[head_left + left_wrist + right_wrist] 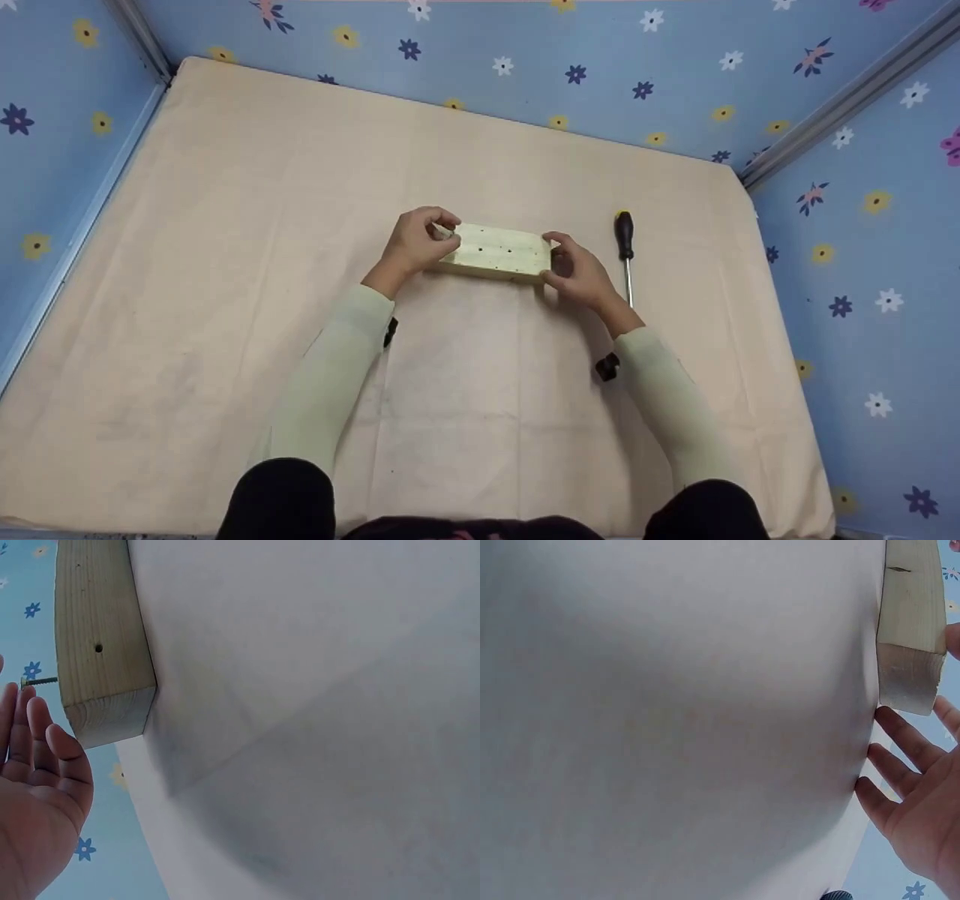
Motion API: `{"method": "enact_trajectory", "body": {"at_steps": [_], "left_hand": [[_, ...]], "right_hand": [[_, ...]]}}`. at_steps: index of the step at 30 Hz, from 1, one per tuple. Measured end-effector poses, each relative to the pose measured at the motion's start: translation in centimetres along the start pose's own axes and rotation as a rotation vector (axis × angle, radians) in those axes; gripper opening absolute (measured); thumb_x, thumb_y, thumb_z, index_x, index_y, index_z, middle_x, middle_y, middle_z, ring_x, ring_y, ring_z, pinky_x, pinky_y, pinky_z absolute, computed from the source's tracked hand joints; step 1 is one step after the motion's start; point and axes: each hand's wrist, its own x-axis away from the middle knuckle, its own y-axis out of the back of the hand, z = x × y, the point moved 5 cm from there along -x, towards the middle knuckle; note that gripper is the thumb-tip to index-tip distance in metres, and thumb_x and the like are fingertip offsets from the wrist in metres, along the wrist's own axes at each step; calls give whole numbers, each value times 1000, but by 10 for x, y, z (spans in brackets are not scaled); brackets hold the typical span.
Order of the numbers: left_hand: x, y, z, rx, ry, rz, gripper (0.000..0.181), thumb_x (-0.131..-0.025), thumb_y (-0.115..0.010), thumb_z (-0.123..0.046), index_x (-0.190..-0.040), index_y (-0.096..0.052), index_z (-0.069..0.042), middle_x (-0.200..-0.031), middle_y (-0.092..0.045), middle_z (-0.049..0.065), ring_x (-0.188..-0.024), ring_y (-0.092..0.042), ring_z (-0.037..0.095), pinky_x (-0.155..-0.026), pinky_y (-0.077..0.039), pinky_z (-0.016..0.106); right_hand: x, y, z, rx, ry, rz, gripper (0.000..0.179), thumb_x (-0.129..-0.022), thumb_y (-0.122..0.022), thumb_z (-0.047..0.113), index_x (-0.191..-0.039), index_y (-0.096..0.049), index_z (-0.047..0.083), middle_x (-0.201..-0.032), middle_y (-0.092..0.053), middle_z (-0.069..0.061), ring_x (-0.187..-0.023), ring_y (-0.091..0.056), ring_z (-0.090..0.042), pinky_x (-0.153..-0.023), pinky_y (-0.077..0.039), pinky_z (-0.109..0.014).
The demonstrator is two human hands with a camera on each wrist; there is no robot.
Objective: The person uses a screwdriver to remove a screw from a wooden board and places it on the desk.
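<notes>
A pale wooden block [501, 249] with several small dark holes lies on the cloth in front of the person. The left hand [420, 241] is over the block's left end, its thumb and fingertips pinching a screw. In the left wrist view that screw [43, 680] points at the block's top face, with its head among the fingertips. The right hand [581, 271] grips the block's right end between thumb and index finger. From the right wrist its other fingers [906, 736] spread down beside the end face, their tips at the cloth.
To the right of the right hand lies a screwdriver [624, 238] with a black and yellow handle, its shaft partly behind the forearm. A beige cloth [300, 187] covers the table. Blue flowered panels [517, 45] stand at the back and both sides.
</notes>
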Motion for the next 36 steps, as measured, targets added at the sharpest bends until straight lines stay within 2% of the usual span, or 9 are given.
{"method": "enact_trajectory", "body": {"at_steps": [9,20,27,36], "left_hand": [[-1,-2,11,9,14,-22,20,-81,-63,-12,-99,-72,-8,-93,-69,6,-80,-61,15,-73,-49,25],[-1,-2,14,19,42,-39,16,-82,-64,-13,-92,-76,-11,-83,-69,3,-72,-55,13,-68,-46,24],[-1,-3,16,19,68,-42,14,-84,-65,-15,-91,-77,-14,-84,-69,1,-75,-55,14,-70,-46,24],[-3,-2,17,51,74,-17,12,-85,-66,-14,-90,-77,-12,-85,-70,2,-76,-57,13,-70,-47,23]], "right_hand": [[0,-2,-1,-5,-21,-7,64,-82,-67,34,-140,-41,35,-126,-61,-6,-121,-54,-24,-108,-36,-51],[-1,-2,-2,-15,-31,-1,64,-81,-67,34,-140,-41,35,-126,-60,-6,-123,-52,-24,-109,-35,-51],[-1,-3,-2,-31,-8,-3,64,-83,-68,29,-141,-41,32,-125,-61,-7,-121,-53,-24,-109,-35,-50],[0,-3,-2,-19,-10,-5,64,-83,-68,29,-141,-41,32,-122,-62,-6,-117,-56,-23,-108,-36,-50]]}}
